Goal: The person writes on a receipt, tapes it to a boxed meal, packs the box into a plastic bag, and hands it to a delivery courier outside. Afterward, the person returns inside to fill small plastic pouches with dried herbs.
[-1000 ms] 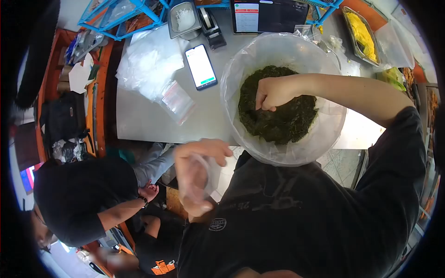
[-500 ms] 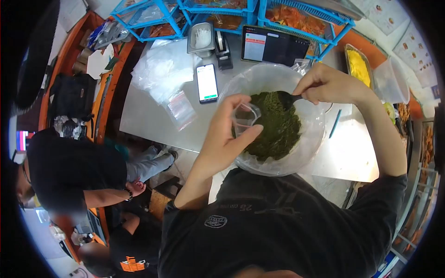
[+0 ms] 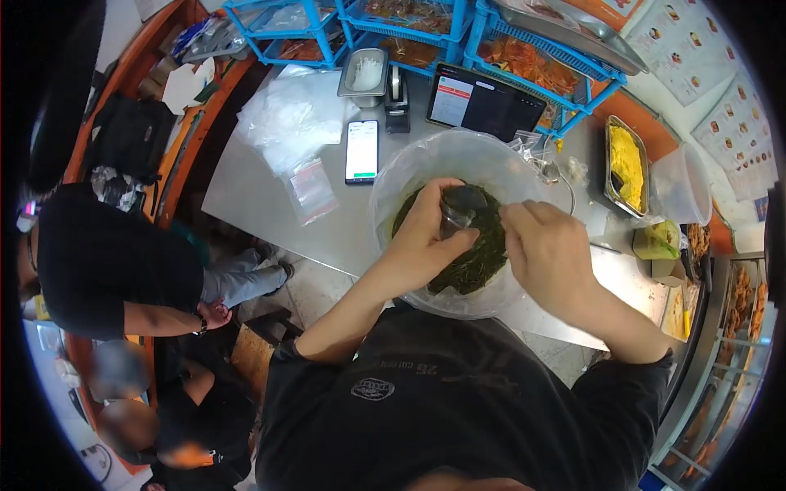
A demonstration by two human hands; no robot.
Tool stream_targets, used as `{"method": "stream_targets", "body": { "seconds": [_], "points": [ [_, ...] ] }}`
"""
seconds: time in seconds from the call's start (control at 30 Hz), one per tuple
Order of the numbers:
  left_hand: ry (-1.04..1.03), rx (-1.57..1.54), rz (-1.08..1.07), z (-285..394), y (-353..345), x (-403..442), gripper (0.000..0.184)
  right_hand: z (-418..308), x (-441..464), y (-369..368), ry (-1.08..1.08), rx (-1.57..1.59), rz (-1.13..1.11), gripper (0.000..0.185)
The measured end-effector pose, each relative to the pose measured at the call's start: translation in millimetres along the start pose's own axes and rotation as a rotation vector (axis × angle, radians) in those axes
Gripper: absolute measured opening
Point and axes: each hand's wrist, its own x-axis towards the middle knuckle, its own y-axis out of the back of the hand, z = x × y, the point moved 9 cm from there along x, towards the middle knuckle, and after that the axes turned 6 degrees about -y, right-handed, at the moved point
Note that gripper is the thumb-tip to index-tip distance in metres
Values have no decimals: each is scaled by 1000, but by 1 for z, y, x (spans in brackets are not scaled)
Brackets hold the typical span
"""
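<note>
A large clear plastic tub [image 3: 386,200] holds a dark green chopped herb mixture [image 3: 467,278]. Above the mixture, my left hand [image 3: 422,237] is closed around a small clear plastic cup [image 3: 452,222]. My right hand [image 3: 553,254] grips a black spoon, its handle mostly hidden by the fingers. The dark spoon bowl [image 3: 465,196] is at the mouth of the cup; whether they touch, I cannot tell.
Behind the tub stand a tablet [image 3: 483,102], blue basket racks [image 3: 409,41] and a metal container [image 3: 364,74]. A phone [image 3: 362,151] and plastic bags [image 3: 291,114] lie to the left. Yellow food fills a tray [image 3: 626,168] at right. Another person [image 3: 115,262] is at left.
My right hand has come down and closer to my body, carrying the spoon from the mixture to the cup. My left hand still holds the cup, slightly further right. The view has shifted a little.
</note>
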Motion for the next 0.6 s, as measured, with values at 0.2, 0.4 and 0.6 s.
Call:
{"method": "stream_targets", "body": {
  "seconds": [0.2, 0.4, 0.6],
  "points": [
    [-143, 198, 108, 19, 9, -12, 53, -14, -10, 1, 52, 70, 93, 25],
    [-281, 536, 187, 36, 25, -24, 55, -3, -2, 19, -198, 111, 128, 24],
    [-428, 736, 197, 49, 23, -29, 58, 17, -8, -75, -152, -113, -279, 24]
  ]
}}
